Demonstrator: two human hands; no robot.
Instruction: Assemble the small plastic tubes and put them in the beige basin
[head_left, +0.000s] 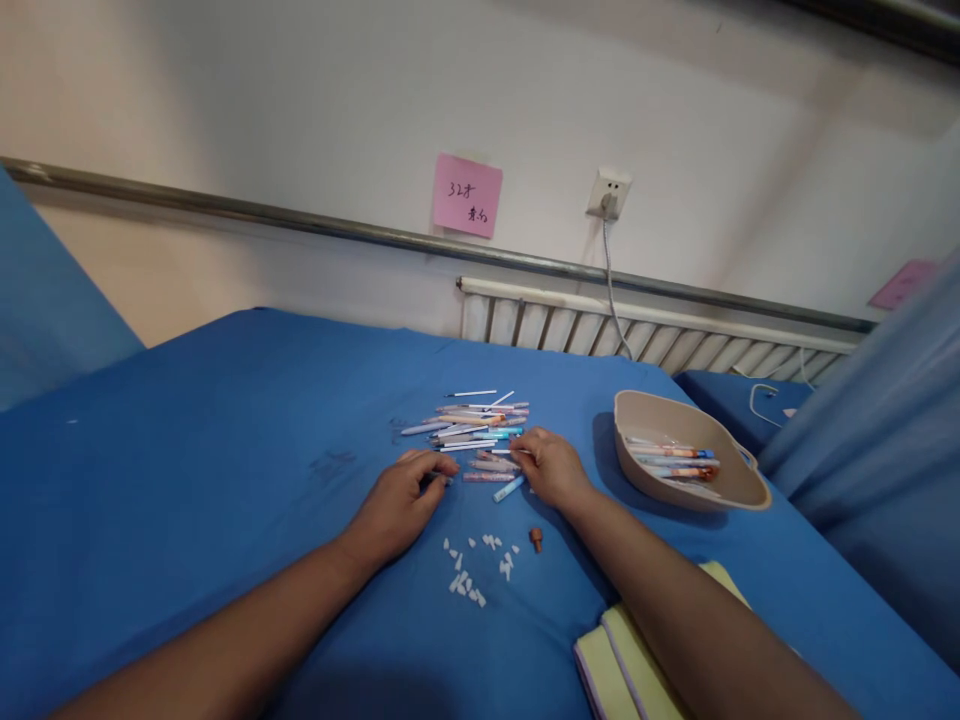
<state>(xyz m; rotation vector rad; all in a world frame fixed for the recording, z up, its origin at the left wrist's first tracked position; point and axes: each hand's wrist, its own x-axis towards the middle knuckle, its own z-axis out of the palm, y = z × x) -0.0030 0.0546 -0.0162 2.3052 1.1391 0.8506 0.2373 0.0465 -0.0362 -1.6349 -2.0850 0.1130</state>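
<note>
A loose pile of pens and thin refills (476, 428) lies in the middle of the blue-covered table (225, 440). My left hand (401, 500) rests knuckles up just left of the pile, fingers curled round a small dark pen part. My right hand (547, 465) rests at the pile's right edge, fingers bent and pinching something small that I cannot make out. Between my forearms lie several small white caps (476, 570) and one small brown piece (536, 539).
A beige oval tray (739, 488) holding a few assembled pens stands to the right. Yellow-green pads (622, 655) lie by my right forearm. A radiator, a wall socket with cable and a pink note are behind. Blue cloth hangs at the right.
</note>
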